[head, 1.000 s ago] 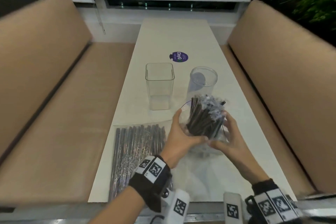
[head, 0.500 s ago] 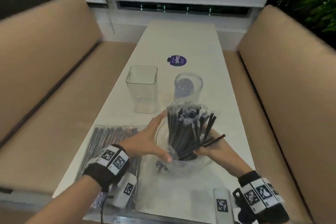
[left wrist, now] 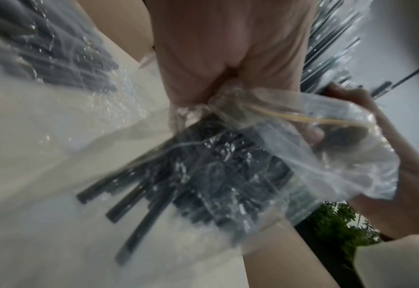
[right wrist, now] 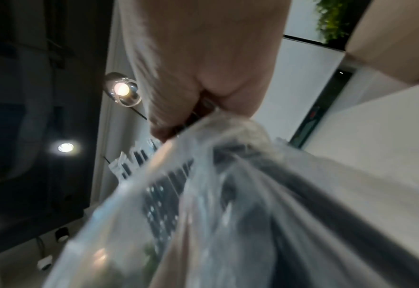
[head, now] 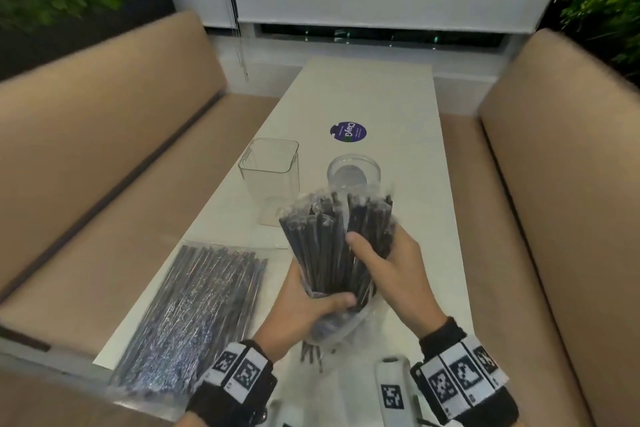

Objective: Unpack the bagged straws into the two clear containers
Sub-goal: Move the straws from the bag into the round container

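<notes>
A bundle of black wrapped straws (head: 332, 246) stands upright above the table's near half, its lower part still in a crumpled clear bag (head: 343, 322). My left hand (head: 304, 305) grips the bag and the straws' lower end (left wrist: 203, 165). My right hand (head: 384, 263) holds the bundle higher up from the right, thumb across it. The bag (right wrist: 228, 194) fills the right wrist view. Beyond the bundle stand a square clear container (head: 270, 180) and a round clear container (head: 353, 173), both without straws.
A second flat bag of straws (head: 197, 315) lies at the table's near left. A purple round sticker (head: 348, 132) sits farther up the white table (head: 367, 94). Tan bench seats (head: 104, 163) flank both sides. Loose clear plastic lies near the front edge.
The straw bundle has been raised and gathered upright. My left hand went from open beside the bag to gripping its lower end; my right hand moved up onto the bundle.
</notes>
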Demonstrator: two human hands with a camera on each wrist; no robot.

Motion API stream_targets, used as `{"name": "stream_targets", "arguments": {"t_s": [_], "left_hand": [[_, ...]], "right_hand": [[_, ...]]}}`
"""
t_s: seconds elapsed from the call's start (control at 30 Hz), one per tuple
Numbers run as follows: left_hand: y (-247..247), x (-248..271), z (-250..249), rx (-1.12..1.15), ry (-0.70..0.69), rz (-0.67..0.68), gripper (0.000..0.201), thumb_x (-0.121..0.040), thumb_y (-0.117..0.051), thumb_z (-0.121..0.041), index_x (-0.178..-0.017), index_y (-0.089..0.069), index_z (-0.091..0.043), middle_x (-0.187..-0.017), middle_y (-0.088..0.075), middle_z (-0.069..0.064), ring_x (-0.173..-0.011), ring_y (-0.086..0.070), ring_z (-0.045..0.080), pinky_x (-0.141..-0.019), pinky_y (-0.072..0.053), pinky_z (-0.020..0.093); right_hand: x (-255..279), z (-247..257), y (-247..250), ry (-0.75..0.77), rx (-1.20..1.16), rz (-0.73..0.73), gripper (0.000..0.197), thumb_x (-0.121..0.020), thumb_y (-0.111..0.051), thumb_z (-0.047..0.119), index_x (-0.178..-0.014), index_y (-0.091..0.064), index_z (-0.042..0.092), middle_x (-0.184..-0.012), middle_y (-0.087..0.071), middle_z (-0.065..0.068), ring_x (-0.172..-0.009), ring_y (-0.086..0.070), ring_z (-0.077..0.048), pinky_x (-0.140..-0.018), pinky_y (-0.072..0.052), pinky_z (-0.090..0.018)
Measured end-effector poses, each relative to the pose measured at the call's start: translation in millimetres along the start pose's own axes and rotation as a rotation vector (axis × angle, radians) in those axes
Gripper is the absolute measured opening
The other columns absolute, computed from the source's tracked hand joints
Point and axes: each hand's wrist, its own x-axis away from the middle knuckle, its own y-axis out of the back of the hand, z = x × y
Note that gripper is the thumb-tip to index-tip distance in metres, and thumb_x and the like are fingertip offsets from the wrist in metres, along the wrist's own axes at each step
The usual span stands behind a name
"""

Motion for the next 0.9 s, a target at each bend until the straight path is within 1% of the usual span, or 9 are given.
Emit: {"name": "stream_targets", "arguments": {"t_s": [0.07, 0.13, 0.23, 0.3, 0.43, 0.5, 0.6, 0.77, 0.9], "left_hand": [[10, -4, -9, -0.002, 0.014, 0.011, 0.064, -0.068, -0.082, -0.021, -0.123, -0.048, -0.024, -0.104, -0.071, -0.008, -0.093, -0.07, 0.002, -0.076, -0.056, 0.02], [19, -11, -19, 0.008, 0.005, 0.025, 0.049, -0.077, -0.075, -0.013, -0.117, -0.049, -0.023, -0.103, -0.068, -0.011, -0.082, -0.069, -0.008, -0.067, -0.053, 0.011], [31, -23, -29, -0.001, 0.005, 0.056, 0.047, -0.085, -0.069, -0.009, -0.124, -0.046, -0.019, -0.107, -0.065, -0.012, -0.08, -0.068, -0.012, -0.064, -0.051, 0.006], [38, -30, -33, -0.015, -0.011, 0.047, 0.049, -0.085, -0.07, -0.014, -0.126, -0.044, -0.021, -0.11, -0.064, -0.014, -0.083, -0.068, -0.012, -0.065, -0.05, 0.005], [55, -45, -31, -0.041, 0.009, 0.048, 0.054, -0.077, -0.075, -0.026, -0.123, -0.046, -0.027, -0.119, -0.067, -0.003, -0.089, -0.073, 0.004, -0.075, -0.059, 0.023], [65, -50, -27, -0.065, 0.019, 0.046, 0.064, -0.075, -0.078, -0.03, -0.128, -0.042, -0.027, -0.132, -0.06, 0.0, -0.093, -0.07, 0.002, -0.076, -0.06, 0.023], [75, -58, -20, -0.114, 0.029, 0.041, 0.104, -0.066, -0.083, -0.046, -0.149, -0.024, -0.021, -0.15, -0.043, -0.004, -0.118, -0.06, 0.007, -0.076, -0.057, 0.021], [82, -65, -22, -0.11, 0.051, 0.006, 0.099, -0.076, -0.078, -0.03, -0.153, -0.017, -0.02, -0.151, -0.037, -0.008, -0.127, -0.053, 0.01, -0.107, -0.042, 0.038], [84, -70, -16, -0.099, 0.057, 0.017, 0.063, -0.082, -0.074, -0.021, -0.131, -0.036, -0.031, -0.115, -0.058, -0.022, -0.084, -0.067, -0.013, -0.067, -0.053, 0.011]], "right_hand": [[-15, 14, 3, 0.044, -0.017, -0.062, 0.015, -0.09, -0.067, 0.023, -0.104, -0.064, 0.027, -0.096, -0.071, 0.012, -0.09, -0.067, 0.002, -0.077, -0.051, -0.016], [-32, 30, 8, 0.089, -0.05, -0.139, 0.019, -0.09, -0.066, 0.022, -0.109, -0.066, 0.016, -0.096, -0.072, 0.009, -0.092, -0.067, -0.001, -0.079, -0.051, -0.021], [-57, 53, 11, 0.15, -0.103, -0.244, 0.018, -0.09, -0.065, 0.019, -0.104, -0.065, 0.007, -0.087, -0.074, 0.007, -0.086, -0.067, -0.002, -0.079, -0.05, -0.026], [-65, 64, 10, 0.168, -0.15, -0.27, 0.01, -0.093, -0.06, 0.015, -0.099, -0.058, 0.008, -0.082, -0.077, -0.003, -0.084, -0.072, -0.013, -0.081, -0.053, -0.037], [-78, 85, 14, 0.208, -0.238, -0.338, 0.011, -0.095, -0.055, 0.01, -0.085, -0.053, 0.016, -0.066, -0.072, -0.008, -0.073, -0.07, -0.034, -0.072, -0.058, -0.046], [-87, 98, 19, 0.223, -0.298, -0.354, 0.015, -0.096, -0.053, 0.007, -0.083, -0.051, 0.015, -0.06, -0.07, -0.006, -0.066, -0.067, -0.033, -0.067, -0.059, -0.046], [-98, 113, 23, 0.215, -0.327, -0.322, 0.015, -0.097, -0.051, 0.006, -0.085, -0.049, 0.015, -0.057, -0.068, -0.003, -0.065, -0.065, -0.03, -0.067, -0.058, -0.046], [-111, 130, 35, 0.232, -0.256, -0.27, 0.004, -0.097, -0.052, 0.009, -0.093, -0.051, 0.009, -0.06, -0.069, -0.002, -0.066, -0.068, -0.024, -0.072, -0.06, -0.043], [-127, 150, 50, 0.325, -0.312, -0.346, 0.008, -0.094, -0.055, 0.008, -0.094, -0.048, 0.011, -0.058, -0.067, 0.001, -0.062, -0.068, -0.02, -0.075, -0.059, -0.046]]}}
